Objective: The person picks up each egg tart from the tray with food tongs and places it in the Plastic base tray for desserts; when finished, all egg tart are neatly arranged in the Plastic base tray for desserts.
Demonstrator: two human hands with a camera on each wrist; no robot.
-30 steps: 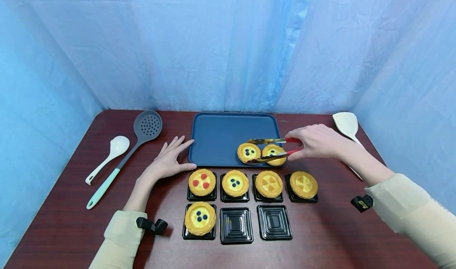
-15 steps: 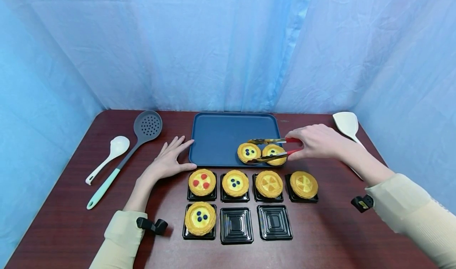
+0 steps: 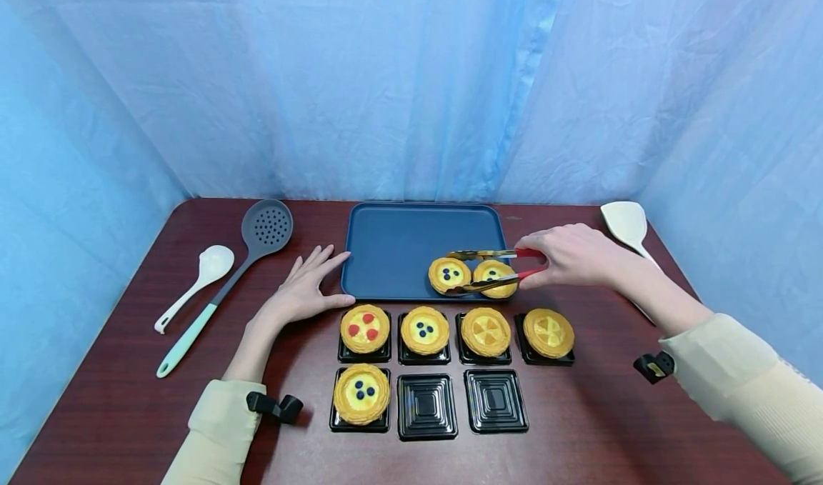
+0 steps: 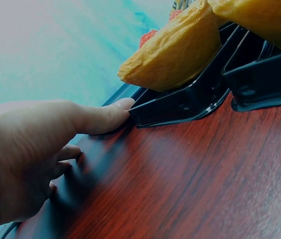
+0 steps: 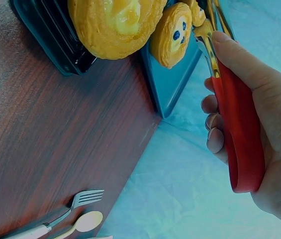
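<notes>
My right hand (image 3: 572, 253) grips the red handles of a pair of tongs (image 5: 239, 124). The tongs' gold arms stand apart, one on the far side and one crossing the near side of two blueberry-topped tarts. Of these, the left tart (image 3: 449, 274) lies between the tips; the right tart (image 3: 494, 266) sits closer to the handles, partly covered. Both are in the front right corner of a blue tray (image 3: 398, 253). With fingers spread, my left hand (image 3: 297, 292) rests at the tray's left edge. In the left wrist view its thumb (image 4: 113, 113) reaches a dark corner beneath a red-topped tart (image 4: 175, 55).
Before the tray, several tarts, including an orange-topped tart (image 3: 485, 331), sit on black square bases. Two bare black bases (image 3: 426, 406) lie nearer. A slotted skimmer (image 3: 266, 226) and white ladle (image 3: 215, 263) lie left; a white turner (image 3: 625, 222), fork (image 5: 87, 197) and spoon (image 5: 89, 221) lie right.
</notes>
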